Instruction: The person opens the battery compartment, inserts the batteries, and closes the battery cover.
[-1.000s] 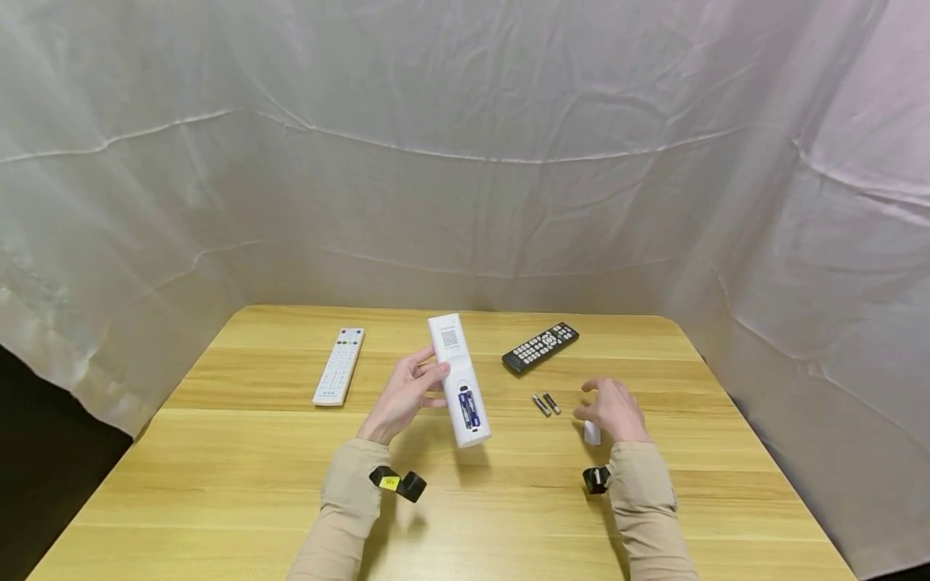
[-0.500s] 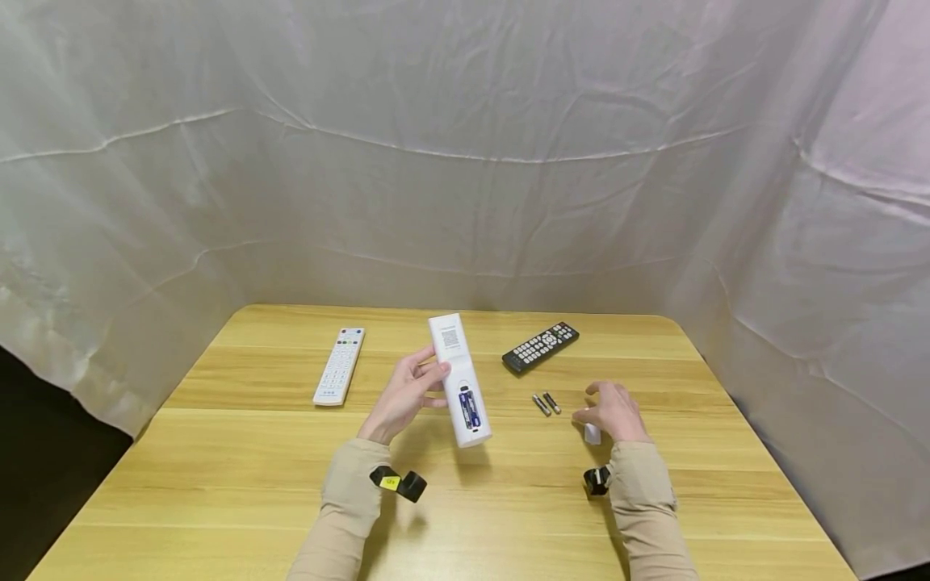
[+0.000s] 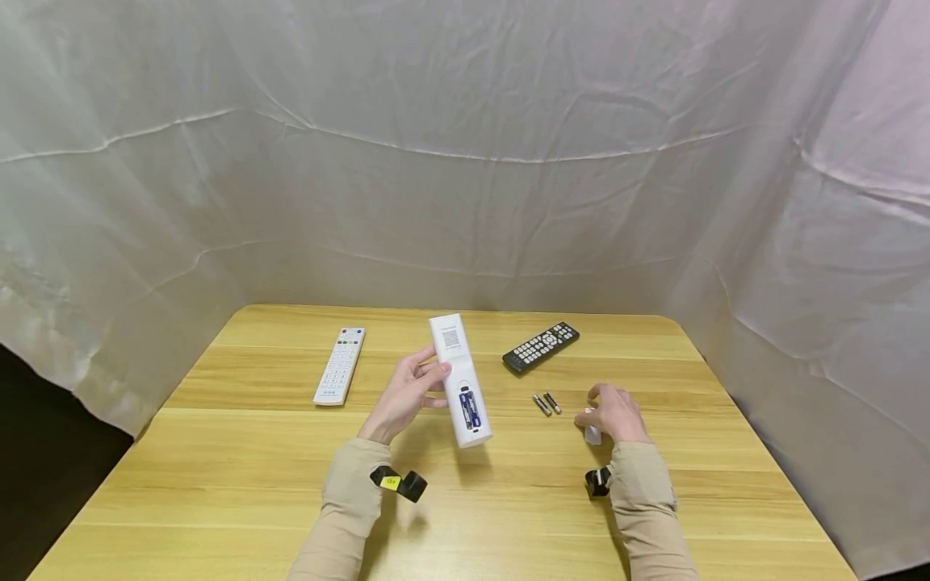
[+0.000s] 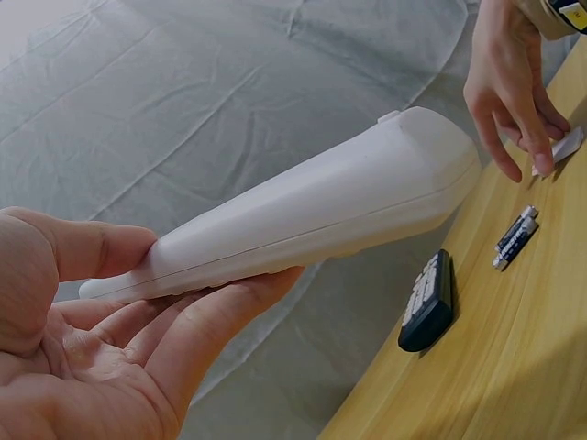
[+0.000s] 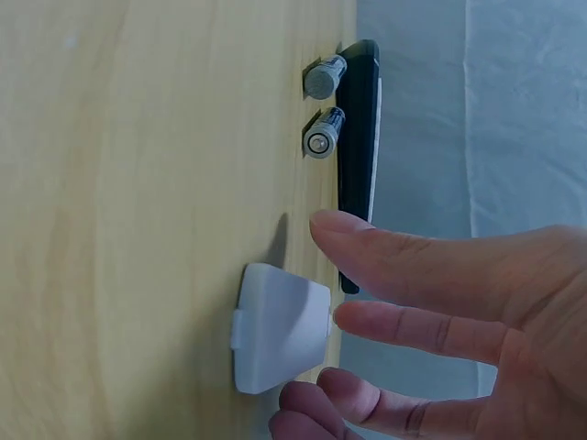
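In the head view my left hand (image 3: 410,391) holds a white remote (image 3: 456,367) above the table, back side up and tilted. Two blue batteries (image 3: 469,409) show in its uncovered compartment. The left wrist view shows thumb and fingers pinching one end of this remote (image 4: 312,206). Over on the right, my right hand (image 3: 616,413) hovers by a small white battery cover (image 3: 592,436) on the table. Its fingertips are at the edge of the cover (image 5: 280,330) in the right wrist view, thumb apart from it; whether they touch cannot be told.
Two loose batteries (image 3: 546,403) lie on the table left of the right hand. Behind them rests a black remote (image 3: 541,348). Another white remote (image 3: 339,367), buttons up, lies at the left. Pale cloth (image 3: 465,161) hangs behind the wooden table (image 3: 218,484).
My right hand's fingers have shifted slightly downward toward the battery cover. The left hand and the white remote have hardly moved.
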Demonstrator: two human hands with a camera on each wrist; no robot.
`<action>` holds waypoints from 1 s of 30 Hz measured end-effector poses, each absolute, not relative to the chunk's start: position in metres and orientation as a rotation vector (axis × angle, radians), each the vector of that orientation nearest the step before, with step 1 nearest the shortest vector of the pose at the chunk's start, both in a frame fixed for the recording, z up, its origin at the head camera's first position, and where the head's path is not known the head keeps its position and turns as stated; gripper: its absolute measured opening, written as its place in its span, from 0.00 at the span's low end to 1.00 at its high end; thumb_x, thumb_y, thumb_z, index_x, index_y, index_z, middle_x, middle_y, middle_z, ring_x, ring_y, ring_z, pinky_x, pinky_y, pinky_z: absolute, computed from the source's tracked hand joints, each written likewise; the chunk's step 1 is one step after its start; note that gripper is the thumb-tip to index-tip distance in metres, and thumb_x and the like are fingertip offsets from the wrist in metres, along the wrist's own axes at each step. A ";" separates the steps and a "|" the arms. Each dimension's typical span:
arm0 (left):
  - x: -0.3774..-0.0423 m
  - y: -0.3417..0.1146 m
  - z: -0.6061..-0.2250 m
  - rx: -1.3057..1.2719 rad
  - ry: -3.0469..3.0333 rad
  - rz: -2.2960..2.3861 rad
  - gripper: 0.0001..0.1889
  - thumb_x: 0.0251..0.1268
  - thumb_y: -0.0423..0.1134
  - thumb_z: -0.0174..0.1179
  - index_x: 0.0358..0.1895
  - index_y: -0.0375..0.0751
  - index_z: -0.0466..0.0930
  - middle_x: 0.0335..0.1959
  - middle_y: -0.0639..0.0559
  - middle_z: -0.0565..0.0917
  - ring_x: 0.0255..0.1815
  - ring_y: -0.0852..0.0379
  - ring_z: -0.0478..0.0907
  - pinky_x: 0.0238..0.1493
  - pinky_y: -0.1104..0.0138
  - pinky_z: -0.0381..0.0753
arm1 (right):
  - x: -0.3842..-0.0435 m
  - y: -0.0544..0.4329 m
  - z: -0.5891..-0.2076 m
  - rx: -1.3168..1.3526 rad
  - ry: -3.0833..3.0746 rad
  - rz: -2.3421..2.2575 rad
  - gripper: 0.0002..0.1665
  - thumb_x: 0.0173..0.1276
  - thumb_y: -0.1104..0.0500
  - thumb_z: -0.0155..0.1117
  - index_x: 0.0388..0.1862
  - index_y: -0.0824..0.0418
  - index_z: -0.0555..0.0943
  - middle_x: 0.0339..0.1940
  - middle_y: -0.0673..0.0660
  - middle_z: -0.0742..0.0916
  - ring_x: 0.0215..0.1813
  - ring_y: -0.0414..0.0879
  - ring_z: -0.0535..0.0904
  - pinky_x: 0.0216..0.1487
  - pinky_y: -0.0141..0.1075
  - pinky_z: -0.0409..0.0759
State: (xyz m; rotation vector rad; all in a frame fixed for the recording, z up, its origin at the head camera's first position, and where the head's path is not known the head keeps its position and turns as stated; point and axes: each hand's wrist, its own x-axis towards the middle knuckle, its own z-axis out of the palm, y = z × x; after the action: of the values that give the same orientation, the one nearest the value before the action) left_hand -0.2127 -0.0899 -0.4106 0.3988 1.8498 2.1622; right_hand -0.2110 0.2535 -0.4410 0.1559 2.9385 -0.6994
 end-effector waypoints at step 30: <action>-0.213 -0.090 -0.411 0.413 1.839 2.170 0.27 0.78 0.32 0.48 0.77 0.34 0.58 0.56 0.30 0.83 0.40 0.59 0.87 0.41 0.63 0.92 | -0.213 0.255 -0.445 0.178 2.948 -0.685 0.20 0.56 0.61 0.70 0.45 0.71 0.82 0.42 0.69 0.87 0.41 0.58 0.82 0.40 0.46 0.84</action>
State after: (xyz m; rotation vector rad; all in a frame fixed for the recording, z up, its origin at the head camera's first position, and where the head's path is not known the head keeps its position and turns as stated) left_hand -0.2128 -0.0896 -0.4111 0.4129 1.8387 2.1696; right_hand -0.2127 0.2547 -0.4449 0.1781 2.9479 -0.6847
